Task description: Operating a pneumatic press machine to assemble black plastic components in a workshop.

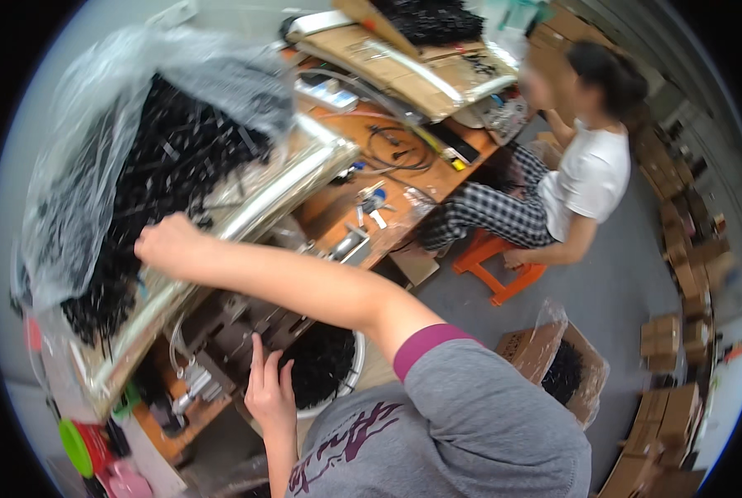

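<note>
A large heap of small black strip-like pieces lies in a clear plastic bag on a raised, plastic-wrapped tray. My right hand reaches across to the near edge of this heap, its fingers curled closed. What they hold, if anything, is hidden. Lower down, my left hand is raised beside a metal bench machine, fingers stretched and apart, with nothing visible in them. Just right of it stands a round white tub full of black pieces.
A co-worker sits on an orange stool at the right. Cables and small parts lie on the wooden bench. An open carton holds black pieces. Cardboard boxes line the far right. A pink object is lower left.
</note>
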### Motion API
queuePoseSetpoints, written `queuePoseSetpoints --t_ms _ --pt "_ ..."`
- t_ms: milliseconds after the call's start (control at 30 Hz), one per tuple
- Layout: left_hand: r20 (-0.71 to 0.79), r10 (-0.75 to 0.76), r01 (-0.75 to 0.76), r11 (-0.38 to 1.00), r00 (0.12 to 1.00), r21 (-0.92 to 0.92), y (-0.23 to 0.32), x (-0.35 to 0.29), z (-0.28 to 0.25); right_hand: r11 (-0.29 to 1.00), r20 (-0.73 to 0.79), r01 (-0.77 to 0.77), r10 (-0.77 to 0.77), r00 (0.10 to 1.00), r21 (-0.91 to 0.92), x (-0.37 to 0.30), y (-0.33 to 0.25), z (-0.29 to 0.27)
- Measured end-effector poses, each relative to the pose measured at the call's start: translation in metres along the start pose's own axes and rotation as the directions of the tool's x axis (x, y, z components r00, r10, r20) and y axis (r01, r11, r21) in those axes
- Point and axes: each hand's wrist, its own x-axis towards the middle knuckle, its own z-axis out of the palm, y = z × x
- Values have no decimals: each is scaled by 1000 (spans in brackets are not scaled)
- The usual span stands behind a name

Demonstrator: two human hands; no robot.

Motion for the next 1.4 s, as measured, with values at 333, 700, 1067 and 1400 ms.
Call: queuePoseSetpoints --t_ms 333,700,1067,1400 --pt "86 90 -110 959 992 261 -1 11 -4 974 -79 141 -129 988 178 -17 15 -26" --pt "115 66 -92 966 991 241 -3 16 -1 170 27 -116 452 892 978 -57 -13 -106" --pt "-180 -98 70 985 979 -160 -1 69 -75 831 -104 -66 147 984 552 -195 -55 -110" --pt "-267 18 7 996 964 94 -67 166 -74 979 85 0 -18 996 205 -232 -77 -77"
